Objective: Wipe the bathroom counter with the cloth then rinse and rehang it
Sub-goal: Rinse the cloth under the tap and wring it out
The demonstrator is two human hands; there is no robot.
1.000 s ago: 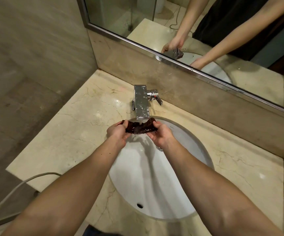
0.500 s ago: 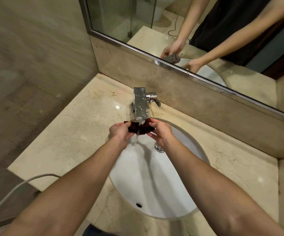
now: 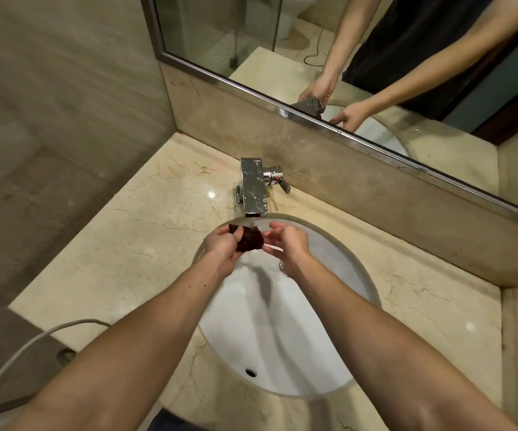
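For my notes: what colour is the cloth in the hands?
Dark brown cloth, best seen in the head view.

No legible text, brand name, number or label appears on any surface. The only marking is a small red spot on the side lever [image 3: 278, 179] at the right of the chrome faucet [image 3: 254, 188]; it is too small to make out its form.
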